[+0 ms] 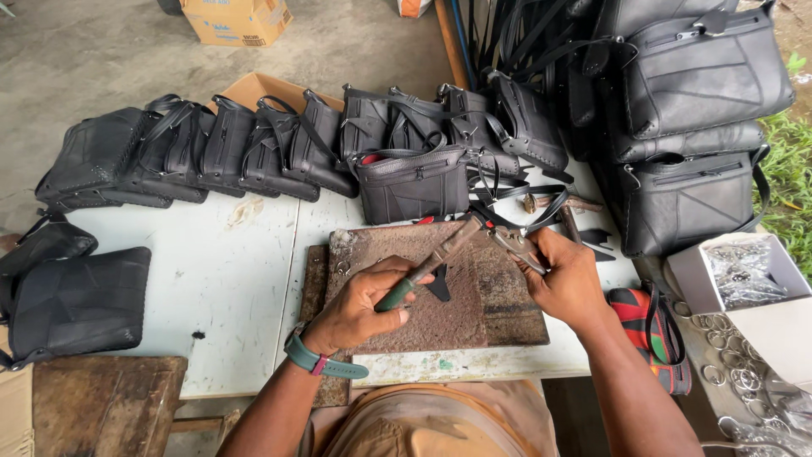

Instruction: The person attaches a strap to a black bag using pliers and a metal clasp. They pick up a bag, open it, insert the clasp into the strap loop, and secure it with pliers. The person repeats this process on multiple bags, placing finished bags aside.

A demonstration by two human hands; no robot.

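Hands (364, 300) and (567, 275) grip pliers (440, 254) over rusty plate (457, 313).

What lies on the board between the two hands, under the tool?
In the head view, a small black cut piece lies on the rusty brown board, between the left hand and the right hand, beneath the pliers.

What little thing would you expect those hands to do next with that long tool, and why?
Probably squeeze the tool's handles shut. The left hand grips the green-handled tool, whose head meets the black strap over the worn board, and the right hand steadies the other handle at the strap.
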